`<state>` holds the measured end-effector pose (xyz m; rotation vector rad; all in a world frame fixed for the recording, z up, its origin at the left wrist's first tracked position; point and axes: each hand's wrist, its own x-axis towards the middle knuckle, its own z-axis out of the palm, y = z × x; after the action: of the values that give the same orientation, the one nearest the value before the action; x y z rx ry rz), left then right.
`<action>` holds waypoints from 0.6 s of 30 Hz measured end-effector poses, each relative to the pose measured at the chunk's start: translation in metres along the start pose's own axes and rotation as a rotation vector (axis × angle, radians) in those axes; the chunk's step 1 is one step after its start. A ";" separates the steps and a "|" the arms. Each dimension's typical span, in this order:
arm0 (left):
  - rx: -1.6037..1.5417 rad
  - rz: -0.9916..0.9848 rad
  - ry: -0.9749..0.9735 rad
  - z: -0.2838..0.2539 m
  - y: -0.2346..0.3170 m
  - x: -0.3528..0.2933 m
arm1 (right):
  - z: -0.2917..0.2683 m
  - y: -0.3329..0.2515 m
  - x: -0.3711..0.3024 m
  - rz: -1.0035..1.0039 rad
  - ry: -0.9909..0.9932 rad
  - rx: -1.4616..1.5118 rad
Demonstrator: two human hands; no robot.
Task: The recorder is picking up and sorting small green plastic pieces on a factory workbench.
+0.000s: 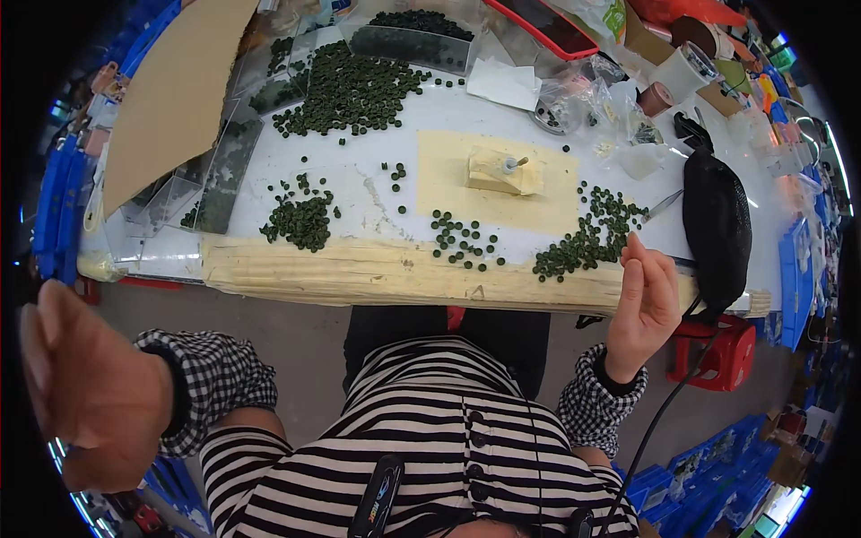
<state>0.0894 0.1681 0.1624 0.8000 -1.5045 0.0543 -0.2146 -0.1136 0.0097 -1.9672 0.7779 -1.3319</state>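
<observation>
My left hand is raised off the table at the far left, close to the camera. It is slightly blurred, with thumb and fingers apart and nothing seen in it. At the table's front edge on the right, my right hand has its fingers curled and thumb against them; whatever they pinch is hidden. Just beyond it lies a pile of small dark green round pieces, with metal tweezers beside them. Loose green pieces are scattered at front centre. A taped block with a short upright peg stands mid-table.
More green pieces form a smaller pile at left and a large heap at the back. A cardboard sheet leans over clear plastic trays at left. A black pouch lies at right; a red-edged phone is at the back.
</observation>
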 end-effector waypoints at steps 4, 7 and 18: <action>-0.656 -0.365 -0.544 0.034 -0.044 -0.026 | 0.006 -0.002 -0.007 -0.015 -0.060 0.002; -0.735 -0.553 -0.692 0.074 -0.080 -0.075 | 0.001 -0.005 -0.021 0.007 -0.034 -0.004; -0.260 -1.390 -0.617 0.153 -0.136 -0.254 | -0.015 0.020 -0.106 0.279 -0.942 -0.055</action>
<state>-0.0029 0.1010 -0.1431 1.5591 -1.1452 -1.4886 -0.2644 -0.0483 -0.0615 -2.1069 0.5688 -0.1426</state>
